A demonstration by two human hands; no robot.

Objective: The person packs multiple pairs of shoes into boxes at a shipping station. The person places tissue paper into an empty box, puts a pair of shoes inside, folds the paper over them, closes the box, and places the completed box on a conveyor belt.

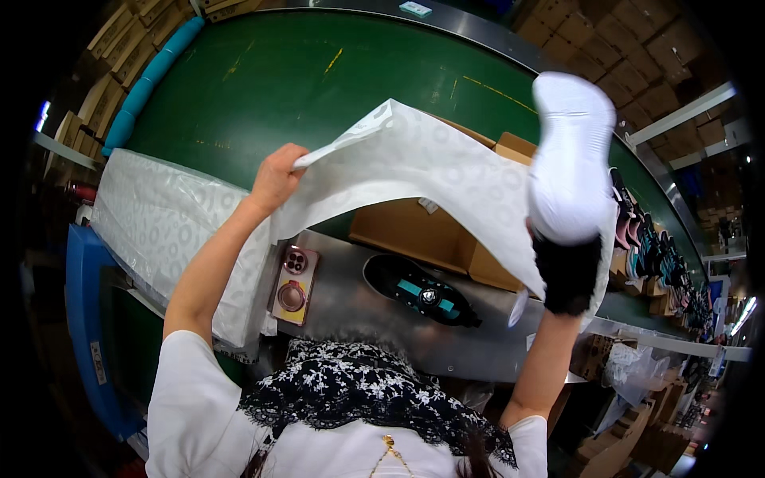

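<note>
My left hand (pixel 279 177) is closed on the upper left corner of a thin wrapping paper sheet (pixel 446 163), white with a pale grey pattern. The sheet stretches in an arch toward my right hand (pixel 530 226), which is raised and mostly hidden behind a shoe (pixel 572 159). That shoe's white sole faces me, and black material covers my wrist below it. Whether the right fingers also hold the paper, I cannot tell. Lying on the metal table is another shoe (pixel 426 295), black with teal strips and a round dial. Behind it, partly under the paper, stands an open cardboard box (pixel 414 231).
To the left lies a stack of patterned wrapping paper (pixel 171 215), with a phone (pixel 295 285) beside it. A green conveyor belt (pixel 319 80) runs behind the metal table (pixel 351 295). Several shoes (pixel 657 255) line the belt at right. A blue frame (pixel 92 319) stands at left.
</note>
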